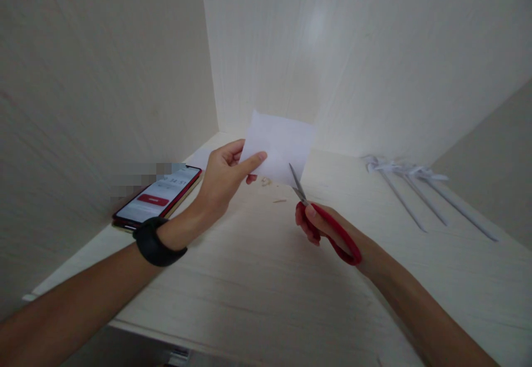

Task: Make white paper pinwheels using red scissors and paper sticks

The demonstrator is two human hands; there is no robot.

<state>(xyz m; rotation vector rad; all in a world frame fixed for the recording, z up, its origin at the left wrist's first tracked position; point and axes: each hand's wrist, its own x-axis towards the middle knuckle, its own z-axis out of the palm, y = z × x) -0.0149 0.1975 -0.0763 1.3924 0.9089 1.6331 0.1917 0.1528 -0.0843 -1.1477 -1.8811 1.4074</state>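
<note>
My left hand (226, 176) pinches a white sheet of paper (279, 142) by its left edge, thumb in front and fingers behind. The sheet is held up above the table, tilted toward me. My right hand (318, 225) is closed round the red handles of a pair of scissors (332, 228). The blades are parted at the paper's lower right edge, one of them lying in front of the sheet. Whether a cut has begun there I cannot tell. A black band (155, 242) is on my left wrist.
A phone (155, 198) with a lit screen lies at the left by the wall. Three white paper sticks with folded tops (409, 176) lie at the right. Small pale scraps (266, 181) and a thin sliver (280, 201) rest on the table (249, 278). Walls enclose the back and sides.
</note>
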